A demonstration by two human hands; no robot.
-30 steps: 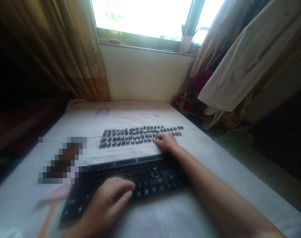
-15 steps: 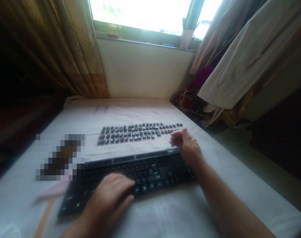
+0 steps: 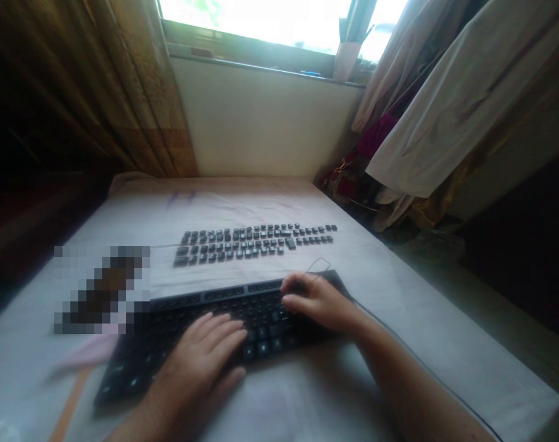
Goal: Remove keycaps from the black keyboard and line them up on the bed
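Under both hands, a black keyboard [image 3: 258,319] lies on a pale sheet [image 3: 270,405]; most of its middle shows small dark stubs, with full square keys along the edge nearest the person. Loose black keys [image 3: 248,252] sit in rows beyond the fingers. Pale marks on keys, too blurred to read; no brand legible. Left hand [image 3: 200,356]: palm down on the keyboard, fingers stretched, thumb apart, nothing gripped. Right hand [image 3: 323,302]: over the keyboard's other end, wrist bent inward, fingers curled, thumb near index; can't tell if clamped on anything. Thin wire loop [image 3: 324,260] just beyond its knuckles.
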